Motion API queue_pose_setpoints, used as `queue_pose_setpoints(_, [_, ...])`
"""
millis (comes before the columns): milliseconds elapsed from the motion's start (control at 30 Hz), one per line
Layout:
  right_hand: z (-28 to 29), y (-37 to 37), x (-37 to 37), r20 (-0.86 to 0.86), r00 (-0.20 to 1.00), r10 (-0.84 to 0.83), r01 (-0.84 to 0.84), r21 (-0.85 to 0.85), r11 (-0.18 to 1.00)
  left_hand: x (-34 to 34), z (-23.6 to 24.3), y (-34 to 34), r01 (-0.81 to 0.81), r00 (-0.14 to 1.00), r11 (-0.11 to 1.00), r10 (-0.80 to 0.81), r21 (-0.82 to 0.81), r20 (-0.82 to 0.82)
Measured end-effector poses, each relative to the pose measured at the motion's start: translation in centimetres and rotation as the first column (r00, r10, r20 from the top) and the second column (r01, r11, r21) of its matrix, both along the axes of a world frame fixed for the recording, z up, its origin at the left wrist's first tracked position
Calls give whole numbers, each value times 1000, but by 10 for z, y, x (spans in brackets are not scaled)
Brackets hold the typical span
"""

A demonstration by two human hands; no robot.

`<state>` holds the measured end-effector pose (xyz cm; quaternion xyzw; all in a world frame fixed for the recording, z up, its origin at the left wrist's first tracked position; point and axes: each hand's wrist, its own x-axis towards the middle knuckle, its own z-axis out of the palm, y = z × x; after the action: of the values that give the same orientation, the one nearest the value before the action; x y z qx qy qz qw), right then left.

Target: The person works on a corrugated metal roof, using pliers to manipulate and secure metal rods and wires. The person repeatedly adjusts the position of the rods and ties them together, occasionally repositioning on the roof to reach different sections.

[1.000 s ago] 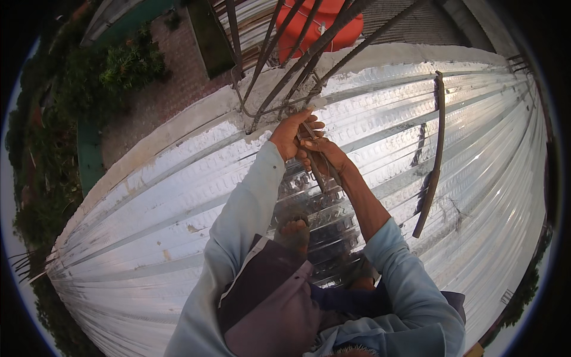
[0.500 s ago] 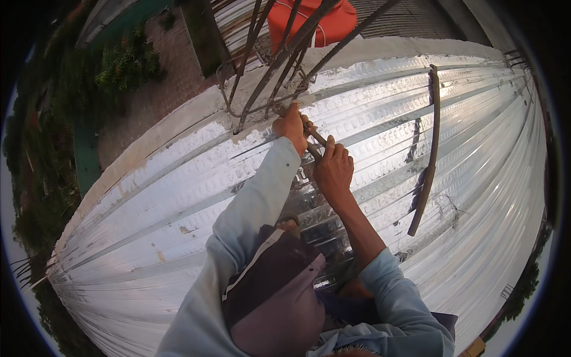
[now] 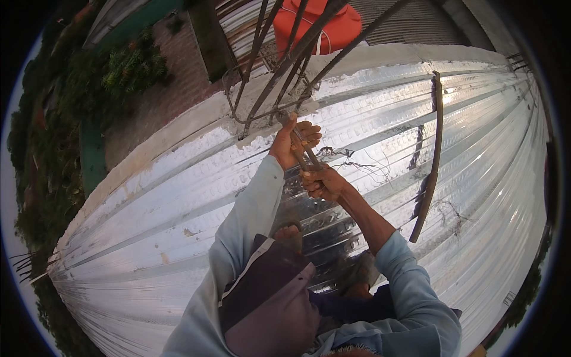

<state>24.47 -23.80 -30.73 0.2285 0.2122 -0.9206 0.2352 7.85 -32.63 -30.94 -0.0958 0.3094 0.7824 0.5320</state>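
Note:
My left hand (image 3: 288,144) is wrapped round the upper part of a metal tool (image 3: 310,158), apparently pliers or cutters with long handles, just below the bases of upright steel bars (image 3: 260,106) and a bent bar tie. My right hand (image 3: 322,182) grips the lower ends of the handles. Fingers partly hide the tool's head. Loose thin wires (image 3: 366,166) lie on the shiny corrugated sheet beside my hands.
My foot (image 3: 288,237) stands on the corrugated sheet (image 3: 148,226). A rough concrete edge (image 3: 166,125) runs behind the bars, with a red object (image 3: 340,27) beyond it. A long dark rod (image 3: 438,143) lies to the right. Below at left are paving (image 3: 166,95) and trees (image 3: 128,65).
My right hand has moved down along the handles and now closes round their ends. My left hand shifted slightly downward from half a second ago, and the thin wires now show beside the tool.

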Motion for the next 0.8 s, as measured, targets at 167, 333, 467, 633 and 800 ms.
queue_pose_setpoints(167, [-17,-7,6,-94,994,-59,17,-395,919,-5,0,7,48,984,974,-84,219,158])
queue_pose_setpoints(333, [24,-13,12,-1,992,-122,114,377,919,1,21,13,-13,994,995,23,-99,107])
queue_pose_setpoints(467, [39,-28,19,138,983,-117,-110,970,219,10,29,31,-114,991,938,132,-327,34])
queue_pose_setpoints(633, [34,-35,8,175,978,-114,-183,981,-62,12,35,45,-244,968,778,235,-578,-93])
queue_pose_setpoints(800, [43,-1,10,208,978,3,-197,924,329,17,38,45,-181,983,793,151,-582,-100])
